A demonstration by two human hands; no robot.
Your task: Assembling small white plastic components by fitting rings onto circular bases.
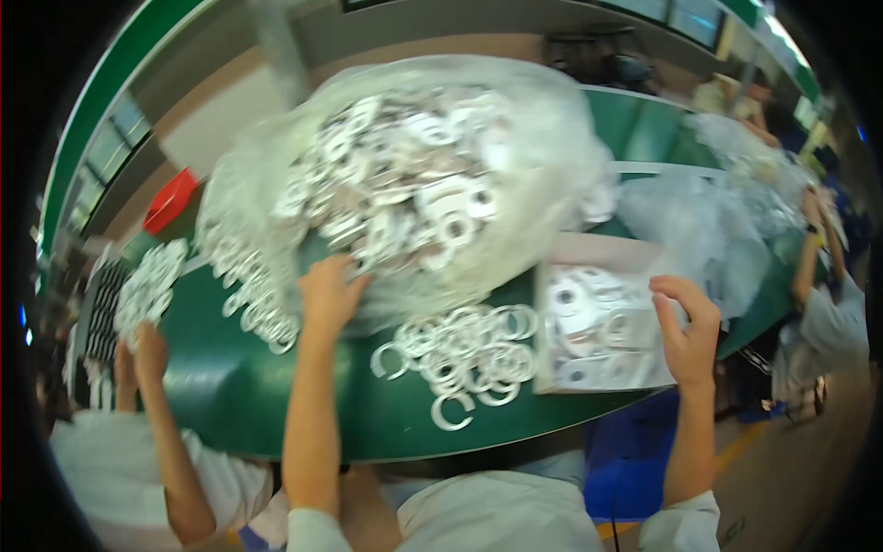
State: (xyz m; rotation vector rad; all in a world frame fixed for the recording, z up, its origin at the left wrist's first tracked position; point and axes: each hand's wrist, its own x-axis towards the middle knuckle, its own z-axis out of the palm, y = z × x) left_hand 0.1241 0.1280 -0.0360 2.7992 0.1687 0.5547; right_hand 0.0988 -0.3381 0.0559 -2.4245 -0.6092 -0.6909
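Observation:
A large clear plastic bag (561, 156) lies spread on the table, heaped with white ring-shaped parts (395, 184). My left hand (329, 290) is at the bag's near edge, its thumb toward the bag; blur hides whether its fingers grip anything. Above the right side of an open white box (544, 368) is my right hand (690, 327), its fingers bent and apart from the thumb, with nothing visible between them. Flat white parts with round holes (589, 308) fill the box. Left of it, loose white open rings (469, 350) lie in a pile.
More white rings (253, 294) lie along the bag's left side. At far left, a co-worker's hands (143, 354) are beside another pile (152, 281). A red bin (170, 201) stands behind. Crumpled clear plastic (690, 221) covers the table's right; a blue container (630, 451) is below the edge.

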